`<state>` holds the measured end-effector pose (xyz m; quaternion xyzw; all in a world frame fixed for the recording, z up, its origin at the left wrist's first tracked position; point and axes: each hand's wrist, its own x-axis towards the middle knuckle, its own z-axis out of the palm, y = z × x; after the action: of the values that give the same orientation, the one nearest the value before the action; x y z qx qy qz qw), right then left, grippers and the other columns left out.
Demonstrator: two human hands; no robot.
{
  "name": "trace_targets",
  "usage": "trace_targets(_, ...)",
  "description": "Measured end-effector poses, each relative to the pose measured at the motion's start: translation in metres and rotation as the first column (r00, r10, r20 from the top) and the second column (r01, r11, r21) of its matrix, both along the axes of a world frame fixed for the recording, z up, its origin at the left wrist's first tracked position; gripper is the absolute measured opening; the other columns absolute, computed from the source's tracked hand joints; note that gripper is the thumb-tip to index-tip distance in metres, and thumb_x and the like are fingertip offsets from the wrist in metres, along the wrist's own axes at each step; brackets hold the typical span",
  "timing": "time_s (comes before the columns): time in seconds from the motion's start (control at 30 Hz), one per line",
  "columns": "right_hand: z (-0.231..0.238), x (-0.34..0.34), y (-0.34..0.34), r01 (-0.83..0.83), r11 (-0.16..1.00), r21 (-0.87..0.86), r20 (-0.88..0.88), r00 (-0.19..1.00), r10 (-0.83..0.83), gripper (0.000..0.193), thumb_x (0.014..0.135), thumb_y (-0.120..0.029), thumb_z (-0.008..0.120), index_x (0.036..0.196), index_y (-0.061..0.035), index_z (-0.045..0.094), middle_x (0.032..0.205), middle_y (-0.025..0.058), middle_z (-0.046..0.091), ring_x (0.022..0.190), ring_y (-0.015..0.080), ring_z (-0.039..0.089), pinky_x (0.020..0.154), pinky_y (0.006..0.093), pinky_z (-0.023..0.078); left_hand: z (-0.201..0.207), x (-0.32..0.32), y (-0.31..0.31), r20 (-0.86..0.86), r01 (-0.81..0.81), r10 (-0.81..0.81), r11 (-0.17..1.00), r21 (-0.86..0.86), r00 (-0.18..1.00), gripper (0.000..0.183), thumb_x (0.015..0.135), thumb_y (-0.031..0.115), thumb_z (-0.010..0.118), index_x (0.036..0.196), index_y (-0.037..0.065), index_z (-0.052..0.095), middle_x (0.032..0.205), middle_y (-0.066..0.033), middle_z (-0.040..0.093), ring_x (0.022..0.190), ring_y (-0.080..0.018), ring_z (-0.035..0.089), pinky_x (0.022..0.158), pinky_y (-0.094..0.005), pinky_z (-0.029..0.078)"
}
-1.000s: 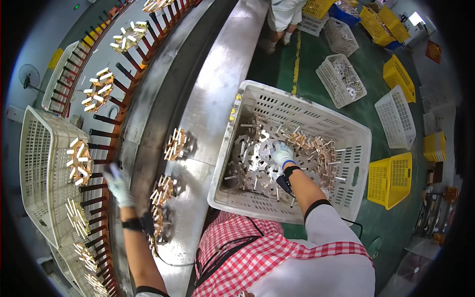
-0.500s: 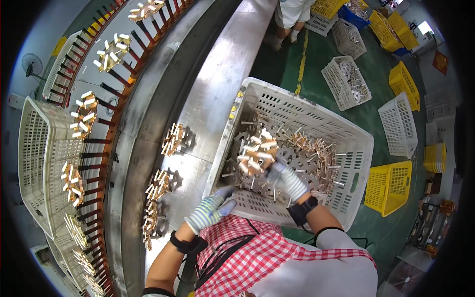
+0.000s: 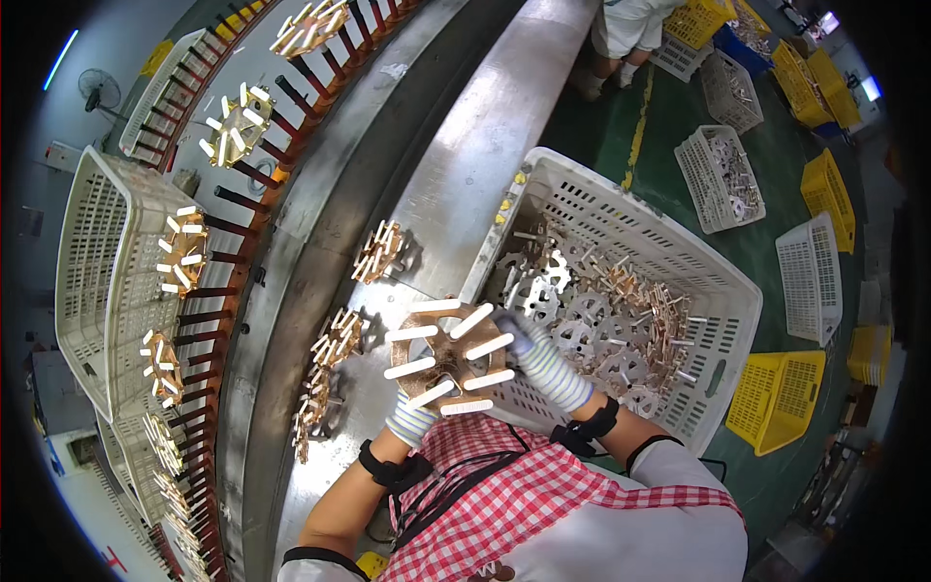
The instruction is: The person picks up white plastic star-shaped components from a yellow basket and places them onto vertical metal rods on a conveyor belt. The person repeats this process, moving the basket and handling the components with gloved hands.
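In front of my apron I hold up a copper-coloured openwork metal disc with white pegs (image 3: 448,357), its pegged face toward me. My right hand (image 3: 548,367), in a striped knit glove with dark fingertips, grips the disc's right edge. Below and behind the lower left edge is my left hand (image 3: 412,419), gloved alike; its fingers are mostly hidden by the disc. To the right, a white perforated crate (image 3: 718,281) holds many similar pegged discs (image 3: 582,320), silvery and copper-coloured. Several pegged discs (image 3: 335,337) rest on the steel ledge (image 3: 465,165) at my left.
Left of the ledge, a curved row of dark upright rods (image 3: 242,199) carries more pegged discs (image 3: 182,252). A white crate (image 3: 92,242) stands beyond. Yellow (image 3: 776,398) and white crates (image 3: 722,175) stand on the green floor at right; another person (image 3: 626,34) is at the top.
My right hand has brought the pegged disc out of the crate, leftward to my left hand. The left hand has gone behind it. The whole view has shifted slightly.
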<state>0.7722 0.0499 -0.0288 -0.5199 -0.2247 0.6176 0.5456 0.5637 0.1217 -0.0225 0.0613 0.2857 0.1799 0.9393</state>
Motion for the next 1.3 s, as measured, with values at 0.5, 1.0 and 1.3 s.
trace_targets(0.5,-0.12,0.067,0.041,0.428,0.903,-0.037,0.38,0.842,-0.383,0.036,0.088,-0.018,0.066,0.118,-0.003,0.053,0.108,0.013,0.06,0.093,0.0189,0.059,0.085,0.031,0.049,-0.009,-0.03,0.016,-0.017,-0.127,0.128,0.99,0.054,0.992,0.078,0.092,0.063,0.04,0.141,0.002,0.038,0.13,-0.016,0.052,0.12,-0.033,0.053,0.097,-0.0481,0.05)
trace_targets(1.0,-0.486,0.29,0.072,0.486,0.872,-0.064,-0.191,0.851,-0.488,0.031,0.095,-0.023,0.045,0.117,-0.0083,0.061,0.101,0.0098,0.065,0.085,0.024,0.057,0.079,0.0327,0.047,0.0,-0.114,-0.02,-0.322,-0.013,0.146,0.925,0.381,0.935,0.059,0.093,0.041,0.053,0.138,0.005,0.045,0.135,-0.0118,0.051,0.119,-0.0266,0.052,0.101,-0.0412,0.047)
trace_targets(1.3,-0.312,0.222,0.046,0.463,0.869,-0.172,0.571,0.766,-0.295,0.046,0.089,-0.022,0.054,0.124,0.0079,0.056,0.113,0.0149,0.065,0.094,0.0245,0.059,0.087,0.0342,0.045,0.023,-0.12,-0.018,-0.579,0.366,0.27,0.557,0.746,0.769,0.05,0.093,0.028,0.061,0.136,0.006,0.048,0.138,-0.0093,0.051,0.118,-0.0228,0.052,0.103,-0.0371,0.046)
